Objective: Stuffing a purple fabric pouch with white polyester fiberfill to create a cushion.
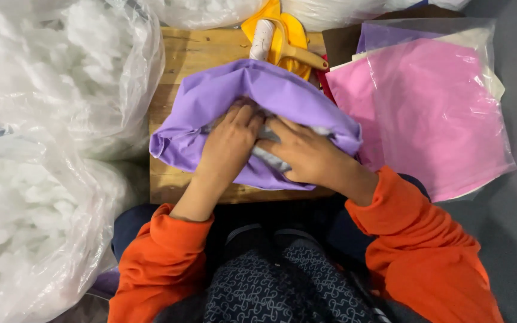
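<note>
Already, from the head view, both my hands are at the mouth of the purple cover [252, 90], which lies on the wooden board [192, 54] in front of my lap. My left hand [228, 143] is pressed flat into the opening, fingers spread and not clenched on anything I can make out. My right hand [303, 152] is curled at the opening's edge, fingers tucked over grey-white stuffing [270, 157] that shows between the two hands; it seems to pinch that stuffing, though the fingertips are partly hidden.

I judge the filling well along: the cover bulges and looks rounded at the far end, yet the mouth is not closed and stuffing still shows there. Big clear bags of white fibre [49, 72] sit to my left, near the board. A bagged pink sheet [438, 113] lies to the right, and a yellow piece with a wooden-handled tool [294, 51] sits just beyond the cover.
</note>
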